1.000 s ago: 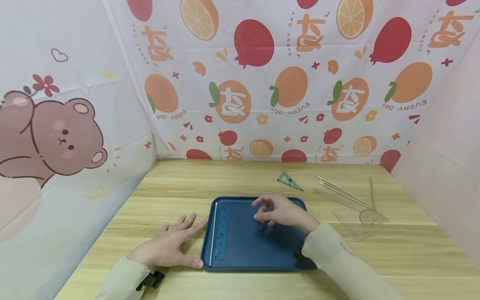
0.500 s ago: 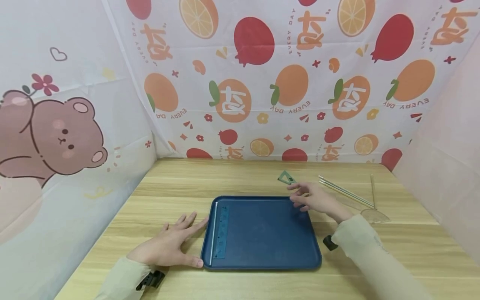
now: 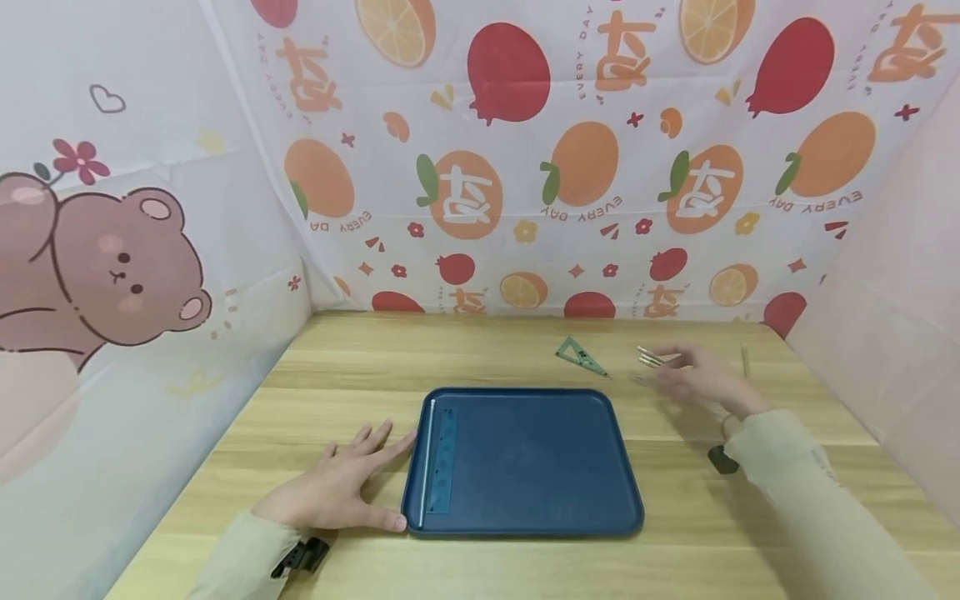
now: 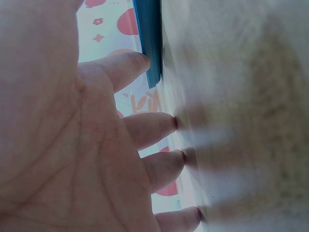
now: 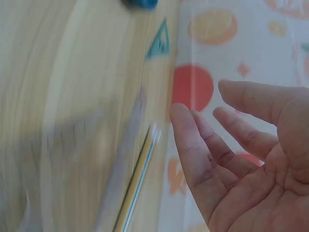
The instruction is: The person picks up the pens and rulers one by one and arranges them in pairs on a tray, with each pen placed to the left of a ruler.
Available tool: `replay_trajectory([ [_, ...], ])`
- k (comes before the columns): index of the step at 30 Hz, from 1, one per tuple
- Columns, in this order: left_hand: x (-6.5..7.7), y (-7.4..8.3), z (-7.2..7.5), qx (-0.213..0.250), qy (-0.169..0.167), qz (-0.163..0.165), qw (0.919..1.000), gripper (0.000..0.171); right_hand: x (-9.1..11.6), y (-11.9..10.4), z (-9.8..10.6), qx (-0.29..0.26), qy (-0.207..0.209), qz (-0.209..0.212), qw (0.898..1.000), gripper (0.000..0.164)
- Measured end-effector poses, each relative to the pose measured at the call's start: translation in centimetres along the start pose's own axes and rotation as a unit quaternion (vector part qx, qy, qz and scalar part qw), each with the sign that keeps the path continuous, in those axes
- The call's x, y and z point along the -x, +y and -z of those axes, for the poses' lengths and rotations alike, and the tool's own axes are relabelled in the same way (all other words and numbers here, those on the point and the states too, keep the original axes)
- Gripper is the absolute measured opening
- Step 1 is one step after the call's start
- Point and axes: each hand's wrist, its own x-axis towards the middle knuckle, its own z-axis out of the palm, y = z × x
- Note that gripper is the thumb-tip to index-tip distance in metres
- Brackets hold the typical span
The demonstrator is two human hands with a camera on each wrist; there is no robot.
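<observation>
My left hand (image 3: 330,492) lies spread on the table, its index fingertip and thumb at the left edge of the blue tray (image 3: 536,475). Inside the tray, a pale pencil (image 3: 427,467) and a blue ruler (image 3: 443,462) lie side by side along the left wall. Over the pencils (image 3: 649,357) at the back right hovers my right hand (image 3: 705,379), blurred, fingers loosely bent and nothing between them. The right wrist view shows those pencils (image 5: 137,179) below the hand, beside a clear ruler (image 5: 123,154). A blurred clear set square (image 5: 58,140) appears at left there.
A green set square (image 3: 581,358) lies on the table behind the tray. One thin, pale stick (image 3: 745,361) is partly visible beyond the right hand. Printed cloth walls (image 3: 510,192) enclose the table's back and sides.
My right hand has moved from over the tray, past its back right corner, to above the pencils at the right. The left hand and the tray's contents have stayed put.
</observation>
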Motion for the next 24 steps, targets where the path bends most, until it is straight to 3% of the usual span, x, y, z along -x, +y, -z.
replay_trajectory([
  [12, 0.5, -0.1, -0.1, 0.006, -0.002, 0.005, 1.0000, 0.116, 0.6, 4.4, 5.2, 0.002, 0.026, -0.040, 0.999, 0.059],
  [24, 0.0, 0.3, 0.3, -0.008, 0.005, -0.007, 0.9999, 0.115, 1.7, 8.0, 7.8, 0.042, 0.084, -0.091, 0.991, 0.063],
])
